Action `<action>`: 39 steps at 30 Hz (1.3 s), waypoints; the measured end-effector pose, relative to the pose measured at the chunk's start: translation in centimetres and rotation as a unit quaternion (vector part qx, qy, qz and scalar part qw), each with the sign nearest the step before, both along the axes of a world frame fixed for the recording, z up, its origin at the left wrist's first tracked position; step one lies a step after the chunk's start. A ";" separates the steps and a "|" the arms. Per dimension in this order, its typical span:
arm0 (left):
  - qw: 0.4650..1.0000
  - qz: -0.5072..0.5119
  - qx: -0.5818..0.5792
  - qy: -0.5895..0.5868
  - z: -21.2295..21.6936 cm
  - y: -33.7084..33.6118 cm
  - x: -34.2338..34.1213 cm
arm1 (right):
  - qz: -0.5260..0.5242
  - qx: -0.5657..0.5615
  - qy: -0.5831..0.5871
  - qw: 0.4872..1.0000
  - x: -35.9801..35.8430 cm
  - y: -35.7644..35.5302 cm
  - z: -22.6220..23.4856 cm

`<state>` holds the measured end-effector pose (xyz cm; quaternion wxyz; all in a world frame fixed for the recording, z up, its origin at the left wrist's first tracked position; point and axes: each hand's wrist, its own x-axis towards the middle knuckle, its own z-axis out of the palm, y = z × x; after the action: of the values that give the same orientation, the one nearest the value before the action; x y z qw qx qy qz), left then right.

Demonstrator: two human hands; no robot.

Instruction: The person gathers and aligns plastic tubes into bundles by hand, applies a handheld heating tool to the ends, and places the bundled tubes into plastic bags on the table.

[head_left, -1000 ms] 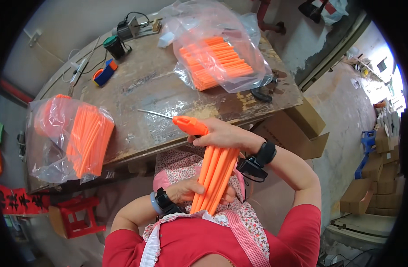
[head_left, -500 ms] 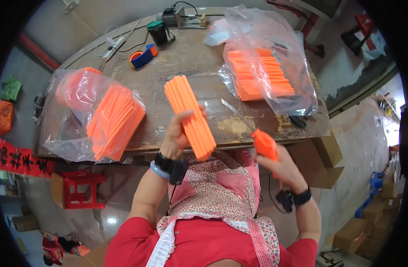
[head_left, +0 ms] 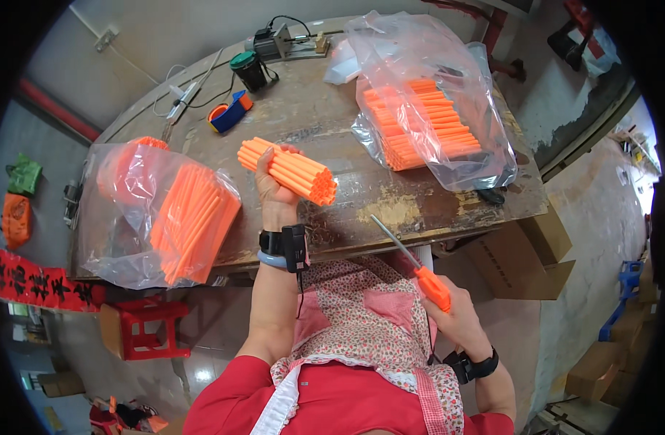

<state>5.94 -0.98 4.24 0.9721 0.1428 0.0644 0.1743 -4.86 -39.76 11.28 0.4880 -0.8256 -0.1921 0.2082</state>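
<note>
A bundle of thin orange plastic tubes point(head_left: 289, 172) is gripped in my left hand point(head_left: 276, 190), fingers wrapped round its middle. It is held above the table point(head_left: 332, 130), with its cut ends turned toward the lower right. My right hand point(head_left: 456, 315), by the front edge at the right, is closed on an orange-handled tool point(head_left: 435, 288) with a long, narrow metal blade. The blade points up and left, apart from the bundle; its exact kind is unclear. More orange tubes point(head_left: 191, 225) lie in a clear plastic bag at the left, and others point(head_left: 423, 123) in a bag at the right.
Toward the back of the table are a blue-and-orange ring-shaped item point(head_left: 229, 112), a dark cup with a green lid point(head_left: 249, 70), a power strip point(head_left: 184, 101) and a small motor point(head_left: 273, 43). A red stool point(head_left: 151, 330) and an open cardboard box point(head_left: 521, 257) stand below.
My left hand has turned the bundle from steep to flatter and moved it slightly left. The right hand has lowered with the tool, drawing its blade toward me. The view has shifted a little.
</note>
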 end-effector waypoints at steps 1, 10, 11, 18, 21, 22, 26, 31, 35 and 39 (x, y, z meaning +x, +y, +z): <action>1.000 -0.001 0.004 0.000 0.0 0.0 0.1 | 0.017 0.001 -0.020 1.000 -0.3 0.1 0.0; 0.998 0.020 -0.059 0.020 0.7 -0.2 -0.6 | 0.072 0.025 -0.088 0.993 -0.3 0.8 1.2; 0.997 0.018 -0.078 0.019 0.7 0.0 -0.6 | 0.039 0.011 -0.080 0.996 0.1 0.6 1.1; 0.996 0.045 -0.076 0.028 0.7 -0.2 -0.6 | -0.001 0.011 -0.067 0.998 0.4 0.6 0.7; 0.997 0.051 -0.053 0.033 0.9 -1.1 -0.5 | 0.060 -0.005 -0.105 0.993 -0.1 0.5 0.5; 0.997 0.051 -0.053 0.033 0.7 -0.9 -0.5 | 0.033 -0.010 -0.094 0.995 0.3 0.5 0.8; 0.996 0.022 -0.074 0.034 1.0 -1.0 -0.4 | 0.057 -0.015 -0.141 0.988 0.0 0.5 0.2; 0.993 0.038 -0.102 0.044 1.2 -0.9 -0.4 | 0.082 -0.020 -0.124 0.989 0.4 1.4 1.7; 0.994 0.070 -0.075 0.047 1.3 -1.1 -0.1 | 0.052 -0.008 -0.147 0.988 1.7 1.8 1.7; 0.995 0.061 -0.062 0.047 1.8 -1.1 -0.6 | 0.041 -0.009 -0.144 0.989 3.0 2.4 2.4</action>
<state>5.35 -2.08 6.08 0.9626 0.0864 0.1294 0.2220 -1.90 -37.34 13.70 0.4390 -0.8428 -0.2919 0.1087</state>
